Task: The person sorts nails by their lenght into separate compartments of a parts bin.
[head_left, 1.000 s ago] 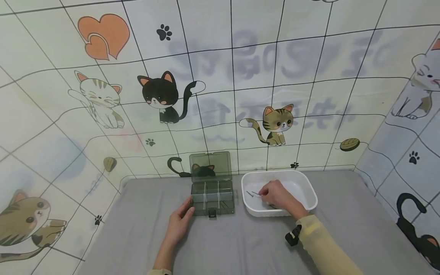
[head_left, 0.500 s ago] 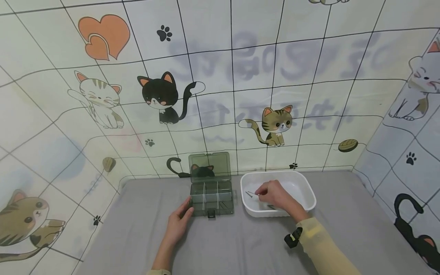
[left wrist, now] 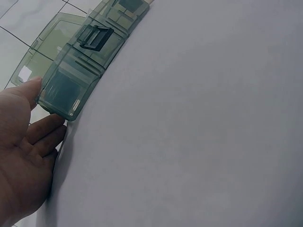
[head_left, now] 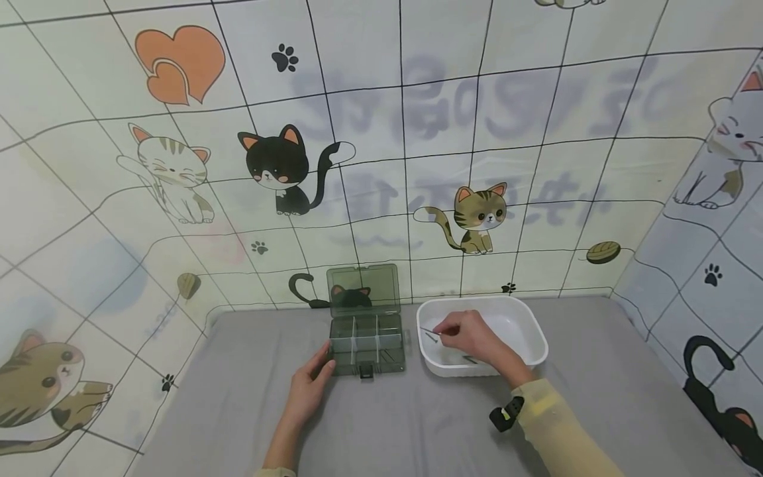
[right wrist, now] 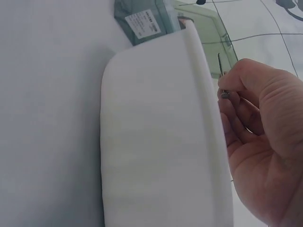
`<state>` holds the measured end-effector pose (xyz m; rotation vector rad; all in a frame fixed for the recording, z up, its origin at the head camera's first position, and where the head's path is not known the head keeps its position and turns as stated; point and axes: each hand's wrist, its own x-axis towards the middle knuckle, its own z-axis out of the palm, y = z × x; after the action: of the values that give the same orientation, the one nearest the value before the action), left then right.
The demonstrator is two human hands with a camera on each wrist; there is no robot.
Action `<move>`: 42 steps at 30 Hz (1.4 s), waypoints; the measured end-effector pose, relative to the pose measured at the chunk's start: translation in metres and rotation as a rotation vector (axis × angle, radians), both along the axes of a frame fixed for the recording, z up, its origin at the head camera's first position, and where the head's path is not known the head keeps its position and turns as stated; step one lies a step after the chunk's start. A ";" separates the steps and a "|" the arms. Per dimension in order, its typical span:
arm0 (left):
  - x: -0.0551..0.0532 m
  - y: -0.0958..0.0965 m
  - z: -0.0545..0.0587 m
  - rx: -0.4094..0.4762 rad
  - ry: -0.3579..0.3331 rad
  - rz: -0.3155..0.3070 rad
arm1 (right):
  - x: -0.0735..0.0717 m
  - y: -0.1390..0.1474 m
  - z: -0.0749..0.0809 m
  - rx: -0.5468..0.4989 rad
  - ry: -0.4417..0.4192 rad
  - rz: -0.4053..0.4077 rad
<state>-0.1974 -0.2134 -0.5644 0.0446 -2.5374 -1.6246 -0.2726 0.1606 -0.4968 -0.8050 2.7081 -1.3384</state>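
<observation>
A dark green see-through divided box [head_left: 366, 358] sits on the cloth with its lid [head_left: 365, 289] raised against the wall behind. My left hand [head_left: 308, 384] rests at its left end, thumb and fairly straight fingers touching the corner; the left wrist view shows the box's end [left wrist: 61, 90] right at the fingertips. Over the left part of a white tub [head_left: 518, 324], my right hand [head_left: 471, 334] pinches a thin metal screw [right wrist: 222, 78] between thumb and fingers. The screw's head points down and its shank up in the right wrist view. More screws [head_left: 470, 359] lie inside the tub.
Small dark pieces [head_left: 390, 356] lie in the box's front right compartment. Grey cloth [head_left: 238, 384] covers the table around box and tub. A wall covering [head_left: 381, 172] printed with cats and grid lines closes off the back and sides.
My right hand has shifted slightly left and up within the tub, with the pinched screw now tilted toward the left rim. My left hand and the box stay put.
</observation>
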 end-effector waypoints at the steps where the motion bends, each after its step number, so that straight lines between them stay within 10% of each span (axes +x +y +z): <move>1: 0.000 0.000 0.000 0.001 -0.003 0.003 | 0.000 -0.002 0.000 -0.004 -0.001 -0.001; 42: -0.002 -0.001 -0.002 0.016 -0.012 0.008 | 0.012 -0.064 0.003 -0.043 0.103 0.054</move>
<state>-0.1990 -0.2139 -0.5664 0.0660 -2.5303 -1.6465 -0.2611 0.0963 -0.4935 -0.9694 2.7206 -1.3863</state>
